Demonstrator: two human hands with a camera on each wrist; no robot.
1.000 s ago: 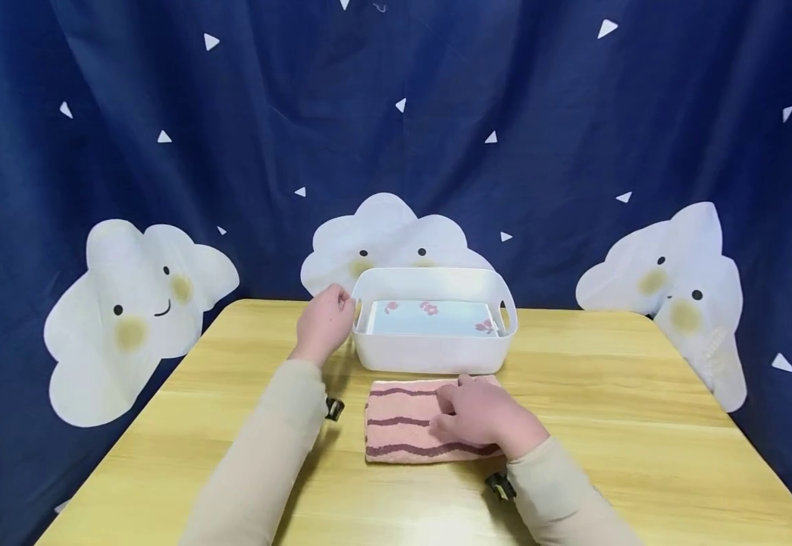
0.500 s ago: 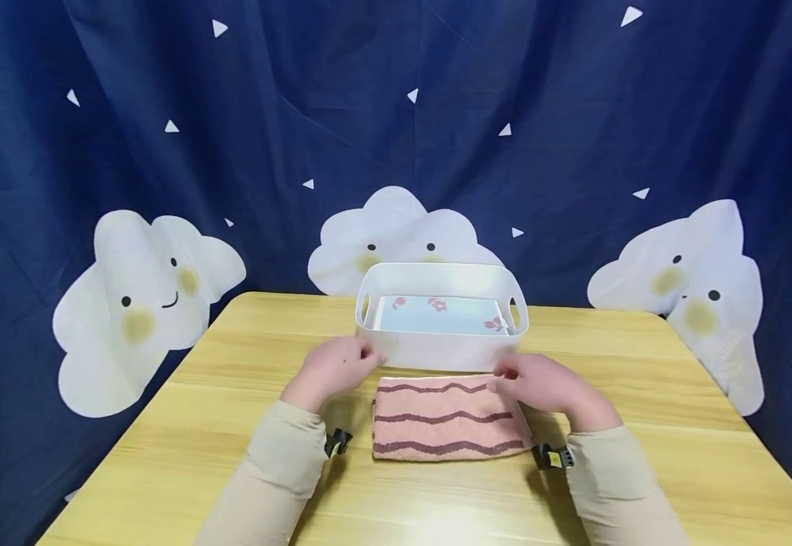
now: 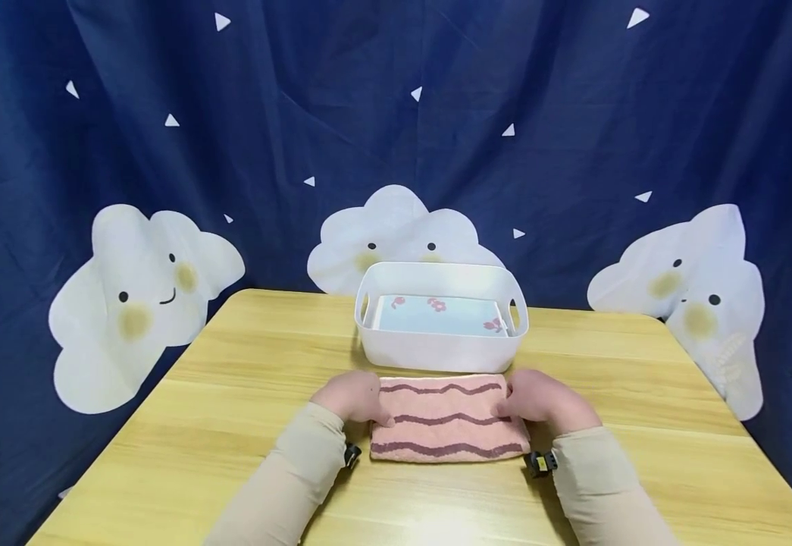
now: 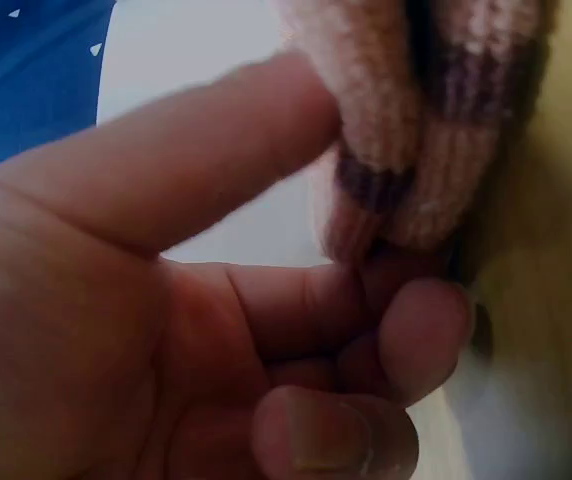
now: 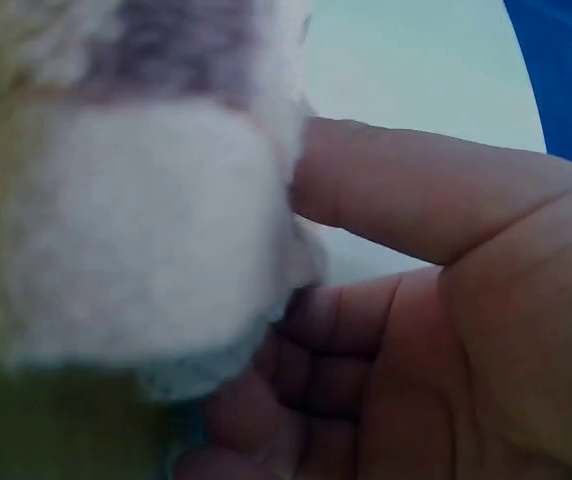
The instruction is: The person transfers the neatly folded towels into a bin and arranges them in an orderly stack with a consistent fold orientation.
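A folded pink knitted towel (image 3: 446,417) with wavy dark purple stripes lies on the table before the white basket. At its left end is my left hand (image 3: 352,397); in the left wrist view the thumb (image 4: 236,130) presses the towel's layers from above and the curled fingers (image 4: 421,335) reach under its edge. My right hand (image 3: 539,396) grips the opposite end. In the right wrist view its thumb (image 5: 396,185) lies against the towel (image 5: 146,220), with the other fingers curled beneath and partly hidden by the fabric.
Just beyond the towel stands a white plastic basket (image 3: 439,353) with handle holes at both ends. Inside it lies a flat pale blue item (image 3: 430,320) with pink flowers. The wooden table (image 3: 232,394) ends at a blue curtain (image 3: 396,114) printed with clouds.
My left hand has come from the basket's left side down to the towel's left end. The right hand has slid off the towel's top to its right end. Both now grip it.
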